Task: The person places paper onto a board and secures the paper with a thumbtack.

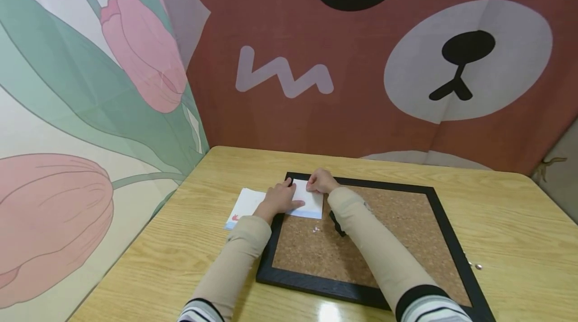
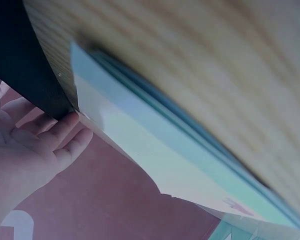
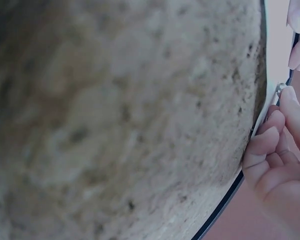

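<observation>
A white rectangular paper sheet with a pale blue lower band (image 1: 311, 208) lies over the upper left corner of a brown cork board in a black frame (image 1: 397, 226), the landmark for all positions; the left hand (image 1: 278, 199), its fingers extended and spread, presses on the sheet's left part at that corner; the right hand (image 1: 322, 182), its fingers curled, pinches a small shiny round-headed piece (image 3: 279, 88) at the sheet's upper right part, inside the board's top edge; small clear bits (image 1: 316, 230) lie on the cork below the sheet; just left of the board rests a stack of white sheets with blue edging and a red figure (image 1: 246, 206); right of the board lies a small silvery object (image 1: 478, 266); a light wood-grain table (image 1: 519, 221) supports the board; behind it hangs a reddish-brown cloth with a printed animal face (image 1: 361, 111).
</observation>
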`<state>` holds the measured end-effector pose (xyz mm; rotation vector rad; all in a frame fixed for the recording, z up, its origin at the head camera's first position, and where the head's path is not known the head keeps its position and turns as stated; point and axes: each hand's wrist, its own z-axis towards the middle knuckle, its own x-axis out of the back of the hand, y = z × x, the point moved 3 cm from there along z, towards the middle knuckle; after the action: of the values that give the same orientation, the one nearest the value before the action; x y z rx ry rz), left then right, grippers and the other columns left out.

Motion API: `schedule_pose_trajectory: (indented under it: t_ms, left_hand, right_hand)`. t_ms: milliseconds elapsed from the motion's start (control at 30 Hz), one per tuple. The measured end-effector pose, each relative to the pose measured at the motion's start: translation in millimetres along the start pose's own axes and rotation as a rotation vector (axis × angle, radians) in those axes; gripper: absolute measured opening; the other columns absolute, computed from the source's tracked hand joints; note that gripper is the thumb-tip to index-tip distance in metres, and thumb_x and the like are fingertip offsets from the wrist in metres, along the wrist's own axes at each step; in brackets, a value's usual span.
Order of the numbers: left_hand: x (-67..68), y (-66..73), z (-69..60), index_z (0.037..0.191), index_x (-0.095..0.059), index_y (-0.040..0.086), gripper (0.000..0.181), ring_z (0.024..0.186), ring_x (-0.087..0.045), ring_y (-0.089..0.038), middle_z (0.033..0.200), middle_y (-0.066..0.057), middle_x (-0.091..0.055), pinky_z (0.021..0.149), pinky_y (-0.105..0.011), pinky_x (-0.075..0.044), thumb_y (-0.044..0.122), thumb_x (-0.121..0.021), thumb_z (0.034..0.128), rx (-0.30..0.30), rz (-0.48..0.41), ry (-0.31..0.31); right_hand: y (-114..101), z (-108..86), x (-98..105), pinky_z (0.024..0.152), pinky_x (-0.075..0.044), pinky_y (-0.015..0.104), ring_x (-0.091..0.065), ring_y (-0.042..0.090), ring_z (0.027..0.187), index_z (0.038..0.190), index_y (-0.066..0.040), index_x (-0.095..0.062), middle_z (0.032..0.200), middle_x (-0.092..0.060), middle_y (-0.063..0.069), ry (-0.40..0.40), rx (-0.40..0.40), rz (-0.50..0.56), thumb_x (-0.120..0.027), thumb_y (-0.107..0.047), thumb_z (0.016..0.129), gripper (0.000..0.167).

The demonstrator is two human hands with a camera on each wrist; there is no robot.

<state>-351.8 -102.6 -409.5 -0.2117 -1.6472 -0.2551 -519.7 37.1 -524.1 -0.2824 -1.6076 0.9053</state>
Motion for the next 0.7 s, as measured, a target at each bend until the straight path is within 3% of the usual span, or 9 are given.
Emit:
schedule_pose_trajectory:
  t_ms: [133,233,367,567,700]
  left_hand:
    - [-0.5,-0.7,-0.2,0.134,-0.041,0.007,0.069,0.119,-0.04,-0.033,0.141,-0.014,-0.029,0.088,-0.048,-0.038,0.054,-0.048,0.085,0.0,0.0,0.002]
    - [-0.7,-1.2,0.2,0.134,-0.042,0.007,0.068,0.118,-0.041,-0.033,0.141,-0.014,-0.03,0.088,-0.048,-0.038,0.054,-0.049,0.0848,-0.003,-0.004,0.008]
    - [-1.4,-1.5,1.1,0.134,-0.042,0.007,0.068,0.118,-0.042,-0.033,0.141,-0.014,-0.03,0.087,-0.048,-0.039,0.054,-0.049,0.0844,-0.001,0.002,0.014]
    - [-1.5,-0.8,1.5,0.134,-0.042,0.008,0.068,0.117,-0.042,-0.032,0.141,-0.013,-0.03,0.087,-0.047,-0.039,0.055,-0.048,0.0845,0.008,0.026,0.007]
    - [-0.6,0.0,0.5,0.135,-0.041,0.008,0.068,0.118,-0.042,-0.032,0.142,-0.012,-0.029,0.089,-0.047,-0.038,0.055,-0.047,0.0849,0.009,0.026,-0.004]
  right_hand:
    - [46.9,38.4,-18.6,0.044,-0.046,0.03,-0.056,0.017,0.052,0.065,-0.016,-0.07,0.061,-0.062,0.0,0.014,-0.019,-0.008,-0.079,-0.027,0.067,0.014]
    - [63.3,52.1,-24.6,0.044,-0.046,0.03,-0.056,0.016,0.052,0.063,-0.019,-0.068,0.06,-0.061,-0.002,-0.003,-0.011,0.001,-0.078,-0.034,0.065,0.018]
    - [56.6,48.3,-22.0,0.043,-0.046,0.029,-0.055,0.015,0.051,0.064,-0.019,-0.068,0.06,-0.061,-0.001,-0.019,0.009,0.0,-0.076,-0.032,0.07,0.016]
    - [18.9,19.0,-9.9,0.044,-0.044,0.03,-0.054,0.018,0.051,0.072,-0.009,-0.07,0.065,-0.061,0.004,-0.014,0.021,-0.089,-0.069,-0.019,0.08,0.012]
    - [14.9,17.1,-8.5,0.044,-0.044,0.029,-0.052,0.016,0.049,0.067,-0.013,-0.069,0.062,-0.061,0.002,-0.029,0.022,-0.111,-0.069,-0.019,0.079,0.014]
